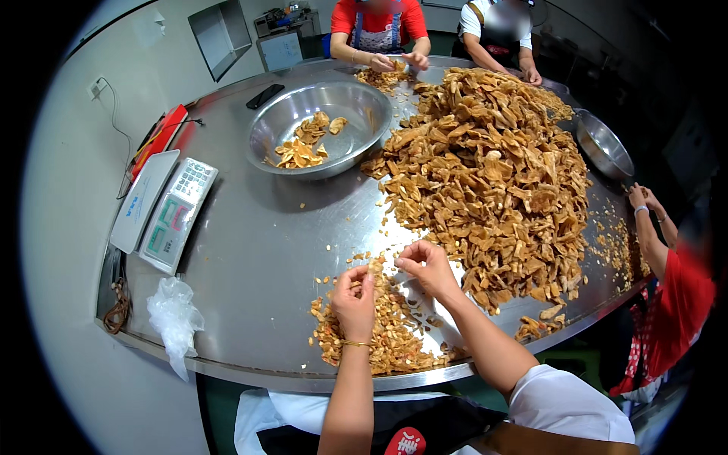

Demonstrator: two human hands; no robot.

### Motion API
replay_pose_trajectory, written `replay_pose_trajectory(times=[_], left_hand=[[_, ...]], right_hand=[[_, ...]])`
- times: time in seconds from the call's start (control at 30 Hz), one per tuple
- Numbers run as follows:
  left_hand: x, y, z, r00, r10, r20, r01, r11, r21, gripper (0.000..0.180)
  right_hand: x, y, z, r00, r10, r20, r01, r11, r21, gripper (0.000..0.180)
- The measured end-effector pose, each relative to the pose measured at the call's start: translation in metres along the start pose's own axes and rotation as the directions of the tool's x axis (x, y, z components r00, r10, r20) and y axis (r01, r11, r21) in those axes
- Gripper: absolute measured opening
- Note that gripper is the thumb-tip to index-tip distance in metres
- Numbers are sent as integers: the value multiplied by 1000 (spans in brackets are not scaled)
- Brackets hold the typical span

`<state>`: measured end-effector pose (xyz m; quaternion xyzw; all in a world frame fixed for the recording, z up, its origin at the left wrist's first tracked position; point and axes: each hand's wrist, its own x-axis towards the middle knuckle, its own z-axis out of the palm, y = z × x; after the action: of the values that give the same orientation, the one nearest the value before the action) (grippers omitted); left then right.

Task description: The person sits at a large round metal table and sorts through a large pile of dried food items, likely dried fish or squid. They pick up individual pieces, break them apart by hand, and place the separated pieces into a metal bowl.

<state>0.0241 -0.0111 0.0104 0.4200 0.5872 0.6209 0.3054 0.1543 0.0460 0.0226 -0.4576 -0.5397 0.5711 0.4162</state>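
Note:
My left hand (353, 302), with a yellow bracelet at its wrist, pinches a small pale dried slice (375, 266) between thumb and fingertips. Just right of it, my right hand (429, 270) has its thumb and forefinger pressed together; whether a bit is between them is too small to tell. Under both hands lies a spread of small broken pieces (383, 334), near the table's front edge. A tall heap of brown dried slices (485, 182) rises beyond and to the right of my right hand.
On the steel table (258, 258) stand a large metal bowl (262, 144) holding several slices, a digital scale (171, 216), a crumpled clear plastic bag (174, 315) and a black phone (265, 96). Another metal bowl (603, 144) is at right. Three co-workers' hands are around the heap.

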Motion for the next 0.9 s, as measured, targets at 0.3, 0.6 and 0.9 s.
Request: replay_pose_trajectory(times=[0.3,0.6,0.9], left_hand=[[3,-2,-1,998,-55,-34,47,975,-215,11],[5,-2,-1,985,-147,88,169,913,-372,11],[2,-6,3,983,-143,118,167,959,-230,10]], right_hand=[[-16,-2,-4,881,-247,403,416,0,-909,11],[-1,-20,4,986,12,164,51,926,-375,15],[-6,-10,12,965,160,210,-167,986,18,12]])
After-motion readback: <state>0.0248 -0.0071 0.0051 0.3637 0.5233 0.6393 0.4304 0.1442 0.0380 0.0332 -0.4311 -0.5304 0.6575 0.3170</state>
